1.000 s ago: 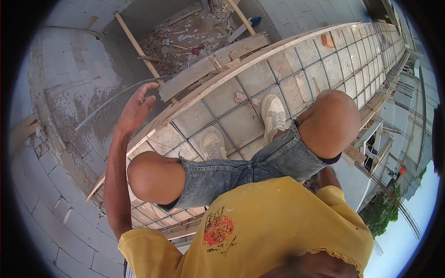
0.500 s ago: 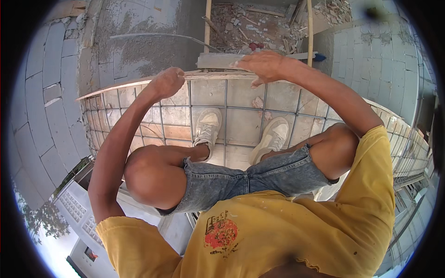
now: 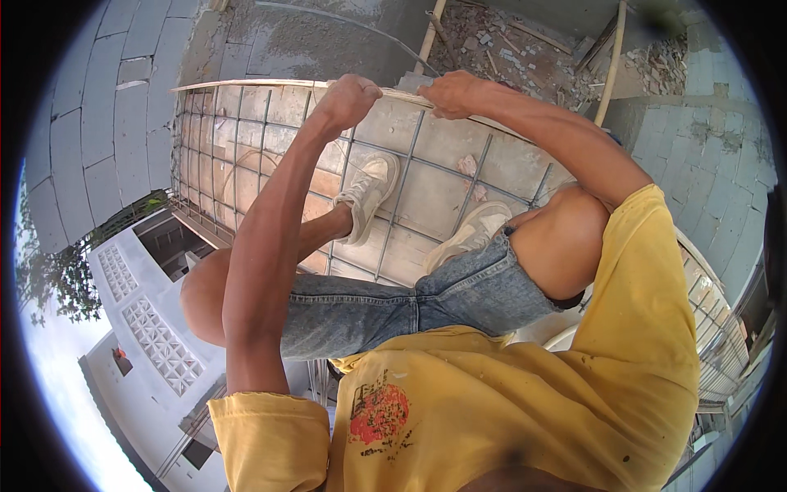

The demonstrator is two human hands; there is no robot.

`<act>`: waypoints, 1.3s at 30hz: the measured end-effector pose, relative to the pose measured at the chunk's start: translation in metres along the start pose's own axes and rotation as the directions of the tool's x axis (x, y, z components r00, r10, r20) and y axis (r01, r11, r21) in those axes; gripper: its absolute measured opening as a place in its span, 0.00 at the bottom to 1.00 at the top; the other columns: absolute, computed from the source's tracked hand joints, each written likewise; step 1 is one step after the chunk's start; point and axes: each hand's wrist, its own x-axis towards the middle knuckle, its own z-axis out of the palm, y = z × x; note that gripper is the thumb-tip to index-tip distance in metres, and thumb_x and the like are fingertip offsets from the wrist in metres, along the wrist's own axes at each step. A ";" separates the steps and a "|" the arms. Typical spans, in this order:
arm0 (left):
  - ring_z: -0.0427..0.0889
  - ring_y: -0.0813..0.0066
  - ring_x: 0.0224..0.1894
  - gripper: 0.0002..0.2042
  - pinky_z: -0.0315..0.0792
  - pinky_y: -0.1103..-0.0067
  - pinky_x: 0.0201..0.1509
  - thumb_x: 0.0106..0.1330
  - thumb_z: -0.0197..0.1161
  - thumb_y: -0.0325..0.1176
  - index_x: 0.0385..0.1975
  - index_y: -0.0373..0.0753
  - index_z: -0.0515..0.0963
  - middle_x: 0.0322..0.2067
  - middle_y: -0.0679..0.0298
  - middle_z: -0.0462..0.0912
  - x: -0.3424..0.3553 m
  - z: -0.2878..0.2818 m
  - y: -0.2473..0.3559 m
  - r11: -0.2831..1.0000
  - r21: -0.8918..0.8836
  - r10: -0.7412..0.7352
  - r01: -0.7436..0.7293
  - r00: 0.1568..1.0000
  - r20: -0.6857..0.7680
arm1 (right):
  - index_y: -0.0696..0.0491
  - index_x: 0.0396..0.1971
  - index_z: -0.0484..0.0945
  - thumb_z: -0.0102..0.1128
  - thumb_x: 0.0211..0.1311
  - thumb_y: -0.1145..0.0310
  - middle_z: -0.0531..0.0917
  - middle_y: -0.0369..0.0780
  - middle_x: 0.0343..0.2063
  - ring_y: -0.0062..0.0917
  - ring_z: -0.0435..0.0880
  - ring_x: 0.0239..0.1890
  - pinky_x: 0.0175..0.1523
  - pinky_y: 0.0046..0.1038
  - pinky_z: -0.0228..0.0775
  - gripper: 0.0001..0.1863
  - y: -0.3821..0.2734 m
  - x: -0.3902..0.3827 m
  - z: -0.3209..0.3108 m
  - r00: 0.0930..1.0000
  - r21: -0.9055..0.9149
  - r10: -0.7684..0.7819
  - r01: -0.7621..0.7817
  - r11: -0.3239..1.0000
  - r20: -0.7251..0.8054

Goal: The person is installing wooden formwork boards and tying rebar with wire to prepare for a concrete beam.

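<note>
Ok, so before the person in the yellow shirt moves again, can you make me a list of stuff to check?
1. Left hand on the wooden strip: ok, fingers curled closed at it.
2. Right hand on the strip: ok, fingers and thumb around its edge.
3. Gloves on: not ok, both hands are bare.
4. Shoes on both feet: ok, the left shoe and right shoe are pale and dusty.
5. Shoes not touching the steel bars: cannot tell, the bars run very close by.
6. Strip fixed firmly: cannot tell, no fastening shows clearly.
</note>
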 end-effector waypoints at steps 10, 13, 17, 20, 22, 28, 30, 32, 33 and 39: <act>0.57 0.88 0.20 0.16 0.55 0.85 0.24 0.69 0.53 0.39 0.47 0.37 0.80 0.17 0.79 0.61 -0.044 0.046 -0.046 0.720 -0.665 -0.246 0.199 0.969 0.024 | 0.53 0.54 0.68 0.57 0.64 0.60 0.80 0.47 0.44 0.41 0.78 0.51 0.48 0.42 0.73 0.22 -0.013 -0.026 0.009 0.959 0.085 0.265 -0.274 0.958 0.103; 0.54 0.91 0.18 0.15 0.51 0.87 0.21 0.71 0.53 0.41 0.48 0.39 0.79 0.17 0.80 0.59 -0.052 0.075 -0.086 0.568 -0.804 -0.241 0.179 0.969 0.046 | 0.52 0.59 0.65 0.57 0.63 0.62 0.75 0.45 0.52 0.38 0.71 0.60 0.55 0.44 0.69 0.26 -0.030 -0.041 0.029 0.930 -0.070 0.280 -0.304 0.950 -0.237; 0.53 0.91 0.17 0.14 0.49 0.87 0.19 0.71 0.53 0.43 0.44 0.41 0.79 0.16 0.81 0.58 -0.058 0.103 -0.146 0.411 -0.888 -0.295 0.203 0.952 0.081 | 0.51 0.63 0.62 0.58 0.62 0.63 0.68 0.41 0.60 0.35 0.63 0.63 0.62 0.39 0.63 0.30 -0.085 -0.041 0.022 0.897 0.006 0.356 -0.368 0.930 -0.262; 0.53 0.91 0.15 0.14 0.49 0.87 0.18 0.71 0.54 0.45 0.42 0.42 0.79 0.15 0.80 0.59 -0.056 0.123 -0.152 0.316 -0.904 -0.344 0.287 0.923 0.173 | 0.51 0.61 0.66 0.58 0.62 0.68 0.68 0.40 0.60 0.36 0.64 0.63 0.62 0.38 0.63 0.26 -0.111 -0.030 0.026 0.873 -0.081 0.289 -0.346 0.935 -0.394; 0.53 0.91 0.15 0.14 0.49 0.86 0.17 0.70 0.55 0.46 0.41 0.43 0.79 0.15 0.80 0.59 -0.053 0.124 -0.157 0.318 -0.885 -0.393 0.340 0.897 0.203 | 0.52 0.59 0.68 0.57 0.62 0.70 0.67 0.40 0.61 0.38 0.64 0.63 0.61 0.38 0.66 0.24 -0.128 -0.015 0.036 0.867 -0.306 0.052 -0.231 0.924 -0.496; 0.53 0.89 0.15 0.14 0.49 0.86 0.18 0.70 0.55 0.49 0.38 0.45 0.79 0.15 0.80 0.59 -0.060 0.126 -0.171 0.325 -0.852 -0.386 0.409 0.880 0.275 | 0.54 0.59 0.68 0.56 0.66 0.66 0.73 0.45 0.57 0.32 0.78 0.52 0.48 0.32 0.75 0.23 -0.191 0.070 0.118 0.553 0.913 0.805 -0.175 0.367 -0.218; 0.50 0.91 0.15 0.14 0.45 0.87 0.16 0.69 0.57 0.49 0.39 0.46 0.78 0.15 0.81 0.58 -0.065 0.134 -0.170 0.273 -0.846 -0.380 0.458 0.859 0.343 | 0.56 0.56 0.71 0.55 0.67 0.64 0.81 0.44 0.45 0.24 0.82 0.40 0.40 0.27 0.76 0.20 -0.194 0.089 0.119 0.676 0.990 0.728 -0.009 -0.144 0.112; 0.53 0.90 0.15 0.14 0.49 0.87 0.18 0.68 0.58 0.49 0.40 0.45 0.79 0.15 0.80 0.59 -0.060 0.130 -0.177 0.313 -0.830 -0.386 0.461 0.860 0.332 | 0.57 0.52 0.75 0.57 0.65 0.64 0.83 0.43 0.38 0.26 0.82 0.34 0.38 0.27 0.75 0.18 -0.179 0.098 0.120 0.675 0.992 0.731 -0.009 -0.128 0.100; 0.57 0.89 0.16 0.15 0.53 0.87 0.19 0.67 0.59 0.49 0.41 0.45 0.80 0.15 0.80 0.60 -0.059 0.129 -0.182 0.354 -0.813 -0.388 0.462 0.864 0.321 | 0.58 0.47 0.78 0.58 0.62 0.65 0.85 0.42 0.30 0.29 0.81 0.28 0.37 0.27 0.74 0.17 -0.171 0.102 0.121 0.671 0.994 0.736 -0.008 -0.108 0.086; 0.78 0.72 0.26 0.13 0.70 0.75 0.32 0.62 0.64 0.44 0.33 0.40 0.83 0.24 0.65 0.81 -0.060 0.165 -0.229 0.691 -0.683 -0.434 0.237 0.892 -0.130 | 0.54 0.37 0.81 0.56 0.62 0.66 0.85 0.45 0.30 0.37 0.85 0.35 0.43 0.35 0.75 0.09 -0.140 0.126 0.121 0.676 0.851 0.723 -0.290 0.438 -0.143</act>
